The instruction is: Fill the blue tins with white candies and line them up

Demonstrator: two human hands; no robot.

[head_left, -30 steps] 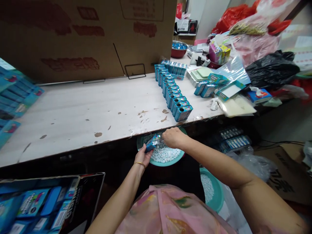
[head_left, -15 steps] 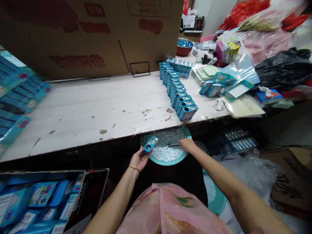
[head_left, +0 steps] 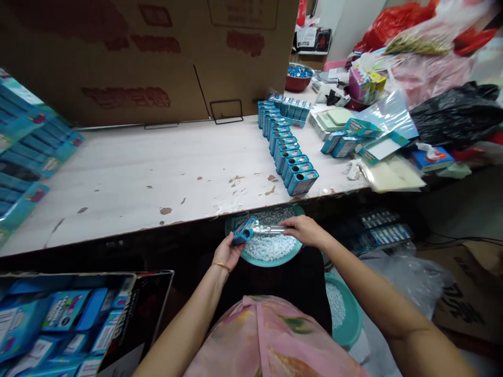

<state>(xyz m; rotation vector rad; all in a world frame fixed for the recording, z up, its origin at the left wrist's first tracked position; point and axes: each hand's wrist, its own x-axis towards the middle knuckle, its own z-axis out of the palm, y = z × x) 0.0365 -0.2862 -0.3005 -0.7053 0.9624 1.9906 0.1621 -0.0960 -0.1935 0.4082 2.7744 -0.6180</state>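
In the head view, my left hand is closed around a small blue tin, tilted toward the right, with a round dark hole in its top. My right hand grips a narrow metal scoop that carries several white candies. The scoop's tip is at the tin's top; whether it touches the hole I cannot tell. Both are above a teal basin of small white candies, which sits at my lap below the table edge.
A row of blue tins stands on the white table. A large cardboard box is at the back. At lower left is a carton of blue packs. Another teal basin sits low right, near plastic bags.
My right hand has lifted the scoop out of the candies, loaded, and brought its tip to the tin. My left hand has tilted the tin more toward the scoop.
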